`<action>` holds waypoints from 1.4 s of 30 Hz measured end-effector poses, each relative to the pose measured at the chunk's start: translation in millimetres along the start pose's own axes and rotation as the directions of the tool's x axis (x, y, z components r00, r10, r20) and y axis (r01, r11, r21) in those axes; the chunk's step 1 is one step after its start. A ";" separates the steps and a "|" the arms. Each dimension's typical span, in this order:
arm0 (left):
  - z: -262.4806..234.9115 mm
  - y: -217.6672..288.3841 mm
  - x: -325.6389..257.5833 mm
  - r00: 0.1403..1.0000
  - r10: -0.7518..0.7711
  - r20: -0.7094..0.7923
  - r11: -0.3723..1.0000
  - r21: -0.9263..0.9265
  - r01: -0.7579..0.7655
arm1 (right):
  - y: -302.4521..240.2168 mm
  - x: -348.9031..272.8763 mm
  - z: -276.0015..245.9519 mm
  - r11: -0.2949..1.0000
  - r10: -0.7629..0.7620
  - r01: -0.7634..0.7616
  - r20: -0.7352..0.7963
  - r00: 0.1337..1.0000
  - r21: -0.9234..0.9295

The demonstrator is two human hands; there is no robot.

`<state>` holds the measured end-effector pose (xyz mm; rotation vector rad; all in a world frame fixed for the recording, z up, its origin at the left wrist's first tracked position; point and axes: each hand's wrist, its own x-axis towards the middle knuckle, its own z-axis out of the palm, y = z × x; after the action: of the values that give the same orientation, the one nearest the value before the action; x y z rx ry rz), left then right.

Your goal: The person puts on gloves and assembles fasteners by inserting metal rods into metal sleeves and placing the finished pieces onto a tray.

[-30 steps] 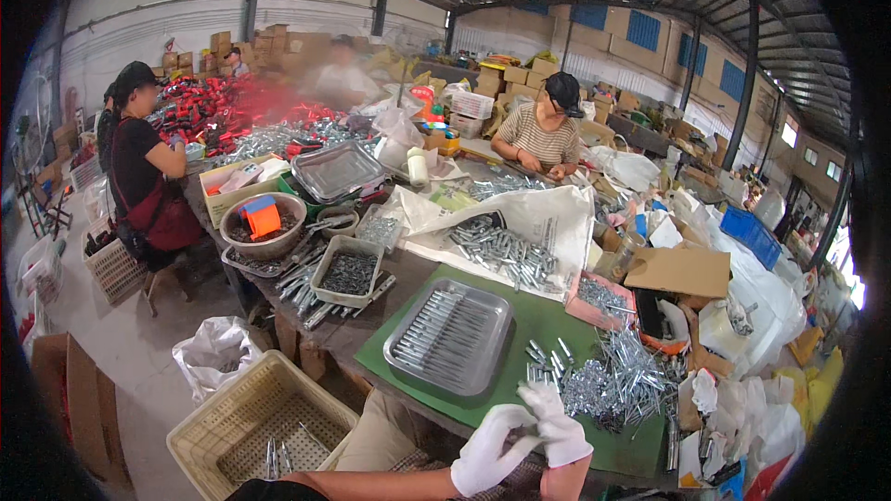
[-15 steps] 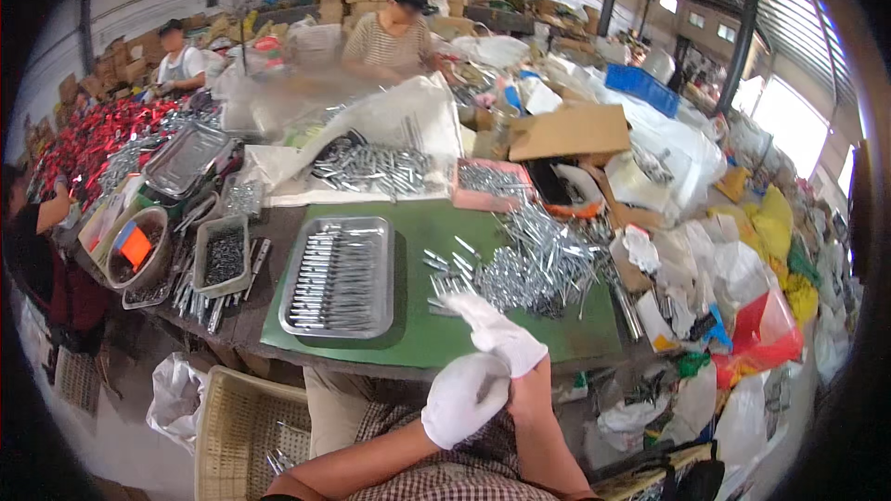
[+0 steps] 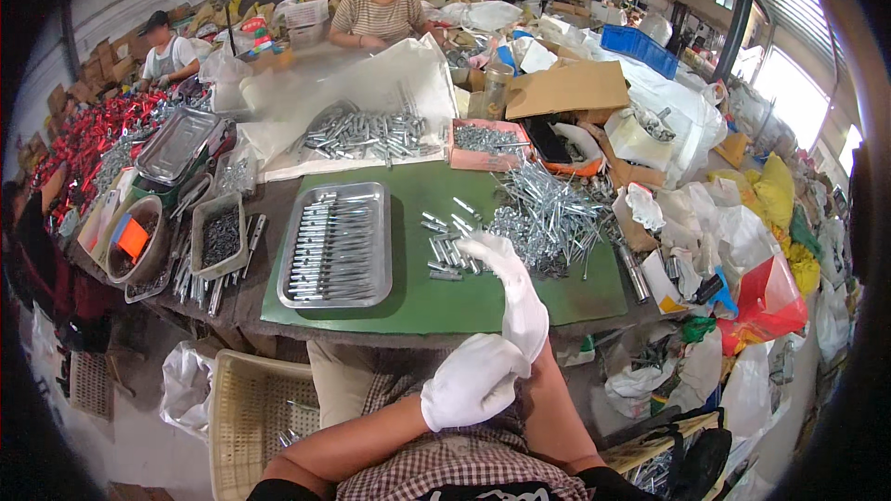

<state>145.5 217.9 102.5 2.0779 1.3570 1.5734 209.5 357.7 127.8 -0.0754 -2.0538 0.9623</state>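
Observation:
White gloves cover both of my hands. My left hand (image 3: pixel 473 383) is closed at my right wrist, its fingers bunched against the cuff of the white glove (image 3: pixel 527 327) there. Stretched forward over the table's front edge, my right hand (image 3: pixel 506 269) holds nothing, its fingers extended and pointing at a few loose metal sleeves (image 3: pixel 445 248). Beyond it lies a heap of silver bolts (image 3: pixel 548 223) on the green mat (image 3: pixel 432 301). Left of my hands, a clear tray (image 3: pixel 383 264) holds rows of silver anchor bolts.
A pink box (image 3: pixel 453 160) of small metal parts stands behind the heap. Farther left are a tub (image 3: pixel 244 264) of dark screws and a round bucket (image 3: pixel 119 269). A yellowish basket (image 3: pixel 223 408) sits below the table. Two people (image 3: pixel 380 9) work across the table.
My right hand has reached farther forward and turned upward, while my left hand stays at its wrist. The view has shifted slightly. The person across has raised their arm into view.

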 end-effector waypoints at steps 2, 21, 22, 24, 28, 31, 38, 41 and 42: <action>2.2 -1.9 -0.9 1.000 -0.003 0.019 1.000 -0.015 0.003 | 23.7 -7.4 -3.1 0.997 0.002 -0.010 0.108 0.994 0.077; -33.8 -0.5 19.8 0.916 -0.313 -0.250 0.946 -0.162 0.279 | 14.2 -13.5 -12.9 0.793 0.271 -0.314 0.159 0.949 0.523; -42.0 -4.5 24.3 0.889 -0.343 -0.303 0.935 -0.199 0.293 | 5.7 -8.4 -14.6 0.735 0.313 -0.391 0.235 0.920 0.554; -49.1 -6.9 29.9 0.858 -0.373 -0.354 0.923 -0.235 0.305 | 6.2 -14.2 -5.9 0.700 0.330 -0.412 0.247 0.911 0.584; -48.4 -4.6 33.6 0.929 -0.152 -0.336 0.981 0.060 0.183 | 4.7 -21.0 -1.1 0.640 0.347 -0.445 0.282 0.895 0.627; -45.8 -6.9 30.0 0.922 -0.066 -0.381 0.971 0.189 0.148 | 6.2 -23.8 2.2 0.658 0.385 -0.460 0.259 0.886 0.596; -67.2 -14.6 27.4 0.917 0.125 -0.379 0.820 0.560 0.120 | -2.9 -17.7 -4.6 0.961 0.193 -0.108 0.338 0.921 -0.255; -62.7 -21.2 23.2 0.865 0.000 -0.501 0.905 0.368 0.213 | -5.5 -12.3 -4.1 0.963 0.170 -0.071 0.382 0.909 -0.260; -58.3 -21.2 20.8 0.806 -0.089 -0.584 0.942 0.214 0.259 | -9.1 -13.1 -2.8 0.963 0.170 -0.072 0.380 0.909 -0.259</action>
<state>85.1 225.3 126.7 1.5862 2.0157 2.1189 222.4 348.1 126.0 -0.1469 -2.5677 0.8505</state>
